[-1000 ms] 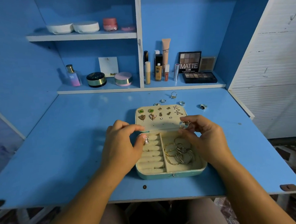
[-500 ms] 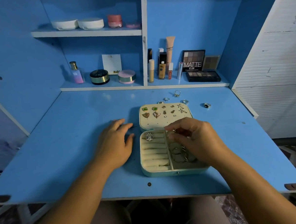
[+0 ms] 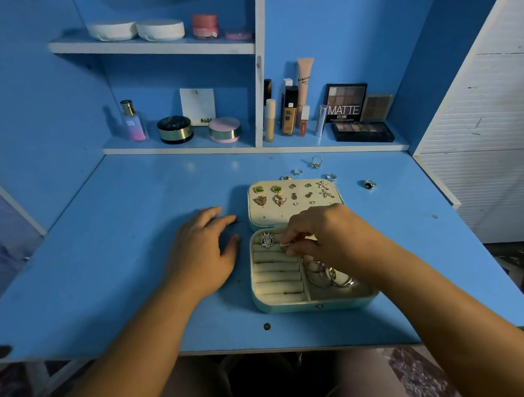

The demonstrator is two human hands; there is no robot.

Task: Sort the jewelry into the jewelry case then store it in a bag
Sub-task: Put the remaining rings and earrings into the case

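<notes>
Right now my right fingertips (image 3: 292, 239) curl together and pinch a small silvery ring (image 3: 285, 245). They hold it just over the upper ring rolls (image 3: 276, 267) in the left half of the jewelry case (image 3: 311, 304). Just beside it, an ornate ring (image 3: 266, 240) sits tucked into the topmost slot. My right hand (image 3: 328, 237) arches over the case's divider, and below my wrist a tangle of hoops (image 3: 328, 276) lies in the right compartment.

My left hand (image 3: 202, 252) rests flat on the blue table (image 3: 104, 271) with its fingers relaxed and spread, holding nothing. Its thumb lies just beside the case's left wall; I cannot tell whether it touches.

The case's lid (image 3: 296, 214) lies open flat toward the back, with earrings (image 3: 268, 194) pinned to it in rows. Beyond the lid, several loose rings (image 3: 316, 162) are scattered on the table, and a dark-stoned ring (image 3: 370, 184) lies apart to the right. Farther back, a shelf (image 3: 282, 145) holds cosmetics, among them an eyeshadow palette (image 3: 345, 102) marked MATTE.
</notes>
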